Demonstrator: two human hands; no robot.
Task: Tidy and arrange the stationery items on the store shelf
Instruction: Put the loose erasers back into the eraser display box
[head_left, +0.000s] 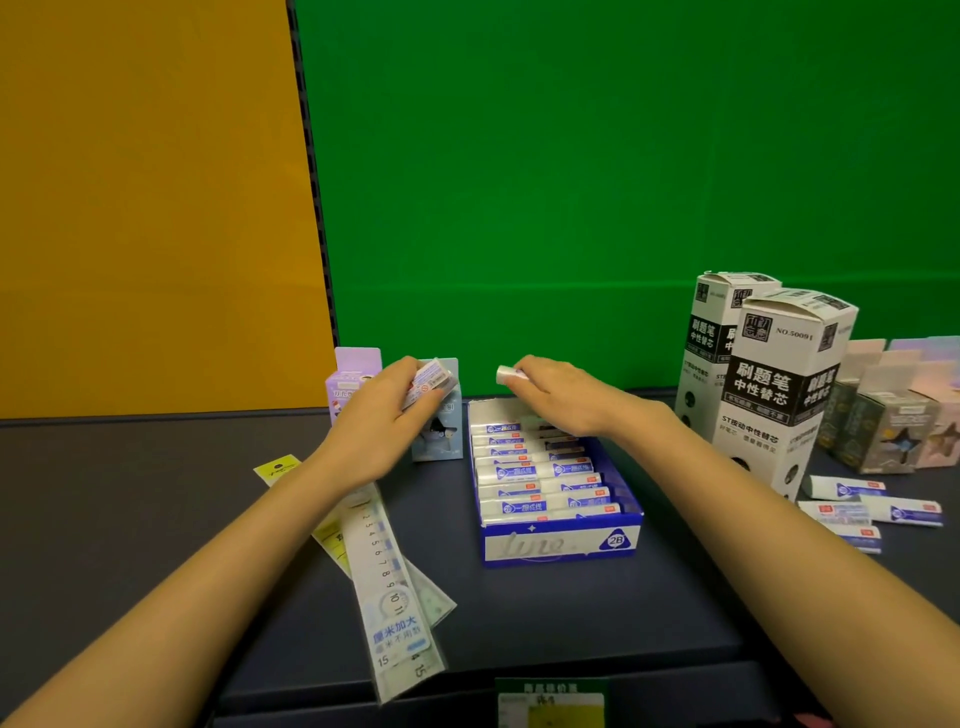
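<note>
Packaged rulers (384, 571) lie askew, far left. Left hand (382, 415) grips a wrapped eraser (431, 387), fingers curled round it, just left of the blue display box (561, 543). Right hand (558, 397) pinches a second eraser (506, 374) over the box's back row. Likely step: restocking the box. Next move calls for seating each eraser flat in a gap. Loose erasers (883, 506) wait at right.
</note>
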